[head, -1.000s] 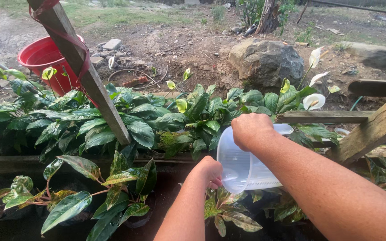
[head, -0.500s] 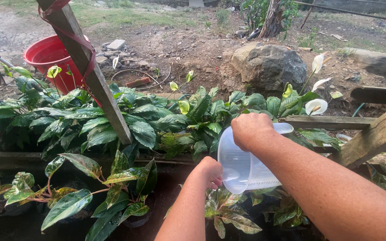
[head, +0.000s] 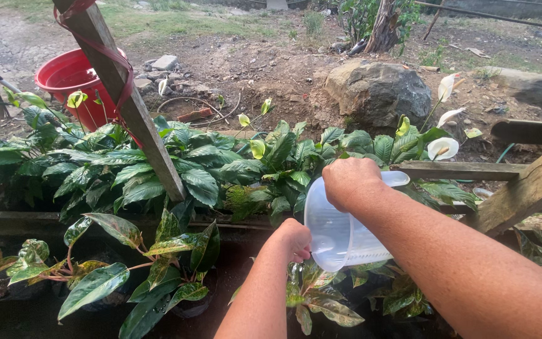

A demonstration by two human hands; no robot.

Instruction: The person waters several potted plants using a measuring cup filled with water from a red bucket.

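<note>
Right hand point(head: 351, 182): grip clamped over the top of a clear plastic jug point(head: 340, 229), fingers wrapped round the far side. Jug is tipped on its side, mouth toward the left, low in the middle of the frame. Left hand point(head: 294, 239): closed into a loose fist right at the jug's lower rim, touching it; can't tell how much it actually pinches, fingertips hidden.

Directly under the jug mouth: a small plant with mottled green-pink leaves point(head: 312, 301), in the dark planting bed point(head: 233, 263). Another mottled plant point(head: 139, 263) sits to the left in the same bed, well apart from the hands.

Behind the bed's far edge: a dense row of glossy green plants point(head: 158, 166) with white lily-type flowers point(head: 442, 148) at the right end. A slanted wooden post point(head: 130, 107) wrapped with a red strap cuts through that row on the left. Wooden rails point(head: 465, 169) run off to the right, just behind the jug.

Further back: red tub point(head: 70, 78) top left, big rock point(head: 381, 91) on bare dirt top centre-right.
</note>
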